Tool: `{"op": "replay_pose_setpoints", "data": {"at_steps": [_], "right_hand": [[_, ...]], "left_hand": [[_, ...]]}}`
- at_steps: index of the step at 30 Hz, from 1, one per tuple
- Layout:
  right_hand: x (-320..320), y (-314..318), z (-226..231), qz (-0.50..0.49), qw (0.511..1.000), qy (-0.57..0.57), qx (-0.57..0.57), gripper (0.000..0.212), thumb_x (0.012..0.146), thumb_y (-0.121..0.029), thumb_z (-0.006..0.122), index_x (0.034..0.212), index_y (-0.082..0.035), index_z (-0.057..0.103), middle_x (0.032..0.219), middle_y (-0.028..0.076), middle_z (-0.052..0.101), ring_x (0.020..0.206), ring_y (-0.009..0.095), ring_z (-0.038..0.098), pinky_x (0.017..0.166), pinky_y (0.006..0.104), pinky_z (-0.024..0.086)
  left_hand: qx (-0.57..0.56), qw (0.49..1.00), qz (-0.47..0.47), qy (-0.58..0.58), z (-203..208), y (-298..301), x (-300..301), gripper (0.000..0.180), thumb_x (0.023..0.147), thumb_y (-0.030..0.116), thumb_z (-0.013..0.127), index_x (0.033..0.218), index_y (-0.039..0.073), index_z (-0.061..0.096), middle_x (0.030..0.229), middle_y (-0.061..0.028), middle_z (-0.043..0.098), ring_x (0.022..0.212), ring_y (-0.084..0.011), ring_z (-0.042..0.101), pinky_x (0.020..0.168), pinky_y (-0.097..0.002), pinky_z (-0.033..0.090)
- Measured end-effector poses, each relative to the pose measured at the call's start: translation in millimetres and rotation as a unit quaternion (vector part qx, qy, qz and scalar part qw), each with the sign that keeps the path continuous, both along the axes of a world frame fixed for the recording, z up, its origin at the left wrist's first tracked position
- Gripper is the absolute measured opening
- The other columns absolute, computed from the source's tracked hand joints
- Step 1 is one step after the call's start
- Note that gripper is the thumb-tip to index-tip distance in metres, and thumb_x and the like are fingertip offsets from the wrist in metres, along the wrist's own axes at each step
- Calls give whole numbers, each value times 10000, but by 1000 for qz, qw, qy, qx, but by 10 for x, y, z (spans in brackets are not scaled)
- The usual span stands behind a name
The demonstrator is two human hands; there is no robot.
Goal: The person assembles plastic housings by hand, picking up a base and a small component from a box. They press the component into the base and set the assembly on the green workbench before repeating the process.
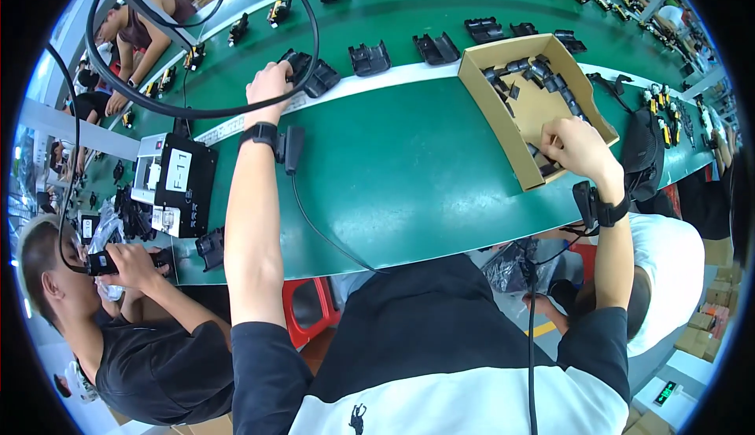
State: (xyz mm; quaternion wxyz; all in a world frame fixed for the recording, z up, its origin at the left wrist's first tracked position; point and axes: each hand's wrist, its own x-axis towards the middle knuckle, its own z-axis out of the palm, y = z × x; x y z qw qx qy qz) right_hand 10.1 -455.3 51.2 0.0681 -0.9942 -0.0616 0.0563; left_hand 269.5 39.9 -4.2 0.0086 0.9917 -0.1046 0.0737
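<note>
My left hand (270,85) reaches to the far left of the green table, its fingers curled at the edge of a black plastic shell (297,60). Another black shell (321,79) lies right beside it. At the right, my right hand (578,145) dips over the near side of an open cardboard box (489,116). Its fingers are bent together, and whatever they pinch is hidden. Small black plastic parts (543,69) lie in the box, mostly toward its far end, with a few under my fingers.
More black shells (370,59) stand in a row along a white strip. A black machine (187,187) sits at the left. A cable loop (313,18) hangs before my left hand. Co-workers sit at left (149,356) and right (668,270). A black pouch (643,152) lies beside the box.
</note>
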Motion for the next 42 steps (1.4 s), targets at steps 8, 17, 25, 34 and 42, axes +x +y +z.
{"op": "replay_pose_setpoints", "data": {"at_steps": [8,17,25,34,42], "right_hand": [[-131,375,418,-136,950,-109,261,181,1014,-109,726,954,26,622,799,100,706,753,170,733,627,323,539],[-216,1633,2,109,938,-76,319,164,978,-6,739,1099,-4,628,918,81,660,846,224,680,717,349,535],[-86,2019,-372,155,948,-23,277,180,936,-21,770,1085,-3,670,936,143,669,868,328,685,773,415,541],[-110,1930,-168,77,963,0,258,128,963,-33,763,1048,8,677,932,115,741,835,252,745,724,357,570],[-105,1993,43,119,936,-55,326,118,974,-40,754,1071,-10,695,928,104,738,805,242,730,709,342,567]], "left_hand": [[-103,987,84,-88,307,129,-553,155,933,169,734,1074,110,710,1131,-137,726,1055,-380,734,876,-520,580],[-186,977,-97,-23,223,-136,-3001,130,928,96,757,1007,64,658,1298,-99,718,980,-356,691,826,-473,534],[-497,865,-9,75,77,-419,-3389,278,911,66,793,1183,96,746,1294,-69,732,948,-300,701,840,-438,523],[-217,932,-273,-94,283,-274,-2815,338,827,31,771,1158,96,796,1337,-70,723,1051,-242,660,883,-379,515],[-73,945,-317,25,364,-345,-2366,96,835,74,767,919,100,805,1104,-18,689,1052,-228,639,894,-381,505]]}}
